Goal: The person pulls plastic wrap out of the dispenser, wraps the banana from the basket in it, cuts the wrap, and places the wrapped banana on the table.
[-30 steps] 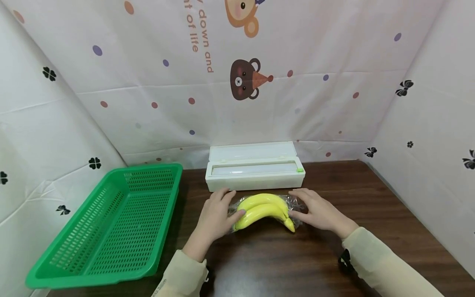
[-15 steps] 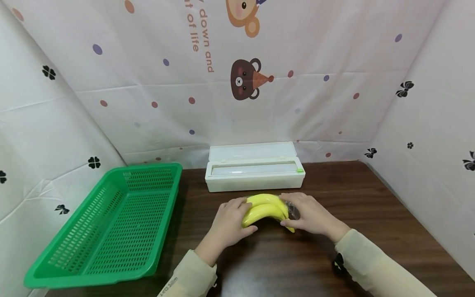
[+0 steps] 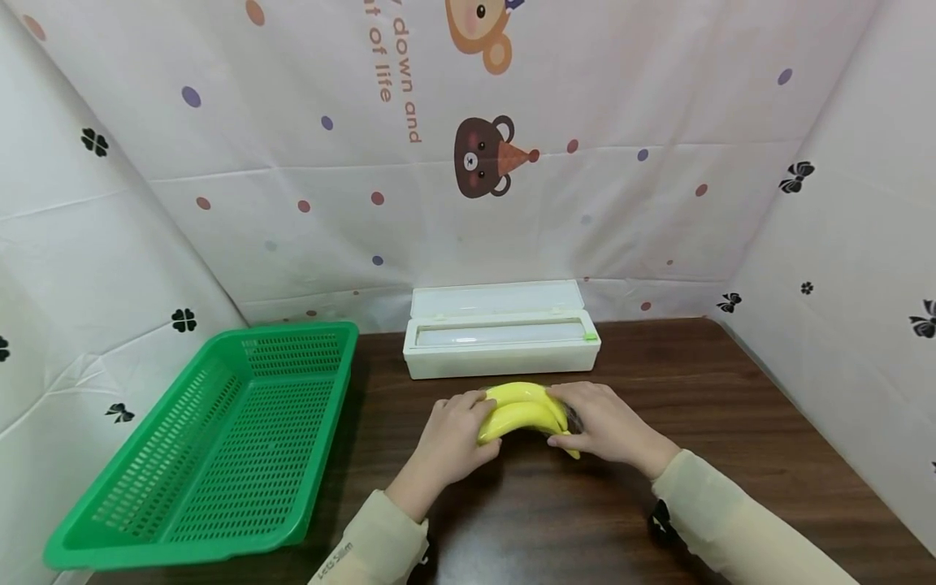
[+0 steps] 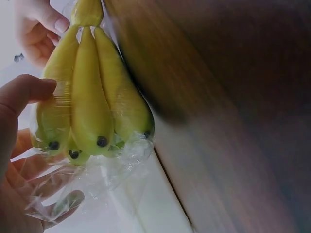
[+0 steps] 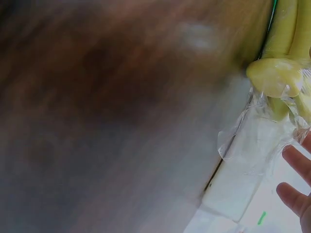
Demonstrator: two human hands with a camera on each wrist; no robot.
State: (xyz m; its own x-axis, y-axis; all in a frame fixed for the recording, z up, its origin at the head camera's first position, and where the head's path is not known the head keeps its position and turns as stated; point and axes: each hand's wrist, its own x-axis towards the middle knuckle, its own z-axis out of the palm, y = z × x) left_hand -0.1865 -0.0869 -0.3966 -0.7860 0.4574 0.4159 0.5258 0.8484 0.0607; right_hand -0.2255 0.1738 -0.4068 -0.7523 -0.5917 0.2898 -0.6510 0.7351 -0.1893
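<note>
A bunch of yellow bananas (image 3: 515, 416) lies on the dark wooden table between my hands, stem end to the right. Clear plastic film (image 4: 131, 155) wraps it, bunched loosely past the dark banana tips. My left hand (image 3: 449, 440) holds the left end, thumb on the near side and fingers round the far side. At the stem end my right hand (image 3: 603, 424) has its thumb in front and fingers over the top. Loose film (image 5: 252, 138) also hangs off the stem end in the right wrist view, close to the right fingers (image 5: 295, 161).
Just behind the bananas stands a white cling film box (image 3: 504, 360), its lid raised and a green slider at its right end. A green plastic basket (image 3: 332, 422) with slotted sides sits at the left. Printed white cloth (image 3: 621, 236) walls the table's back and sides.
Both hands have moved inward from the film's outer edges onto the two ends of the bananas. Film that spread at both sides is now mostly hidden under them. Over the last half second little differs.
</note>
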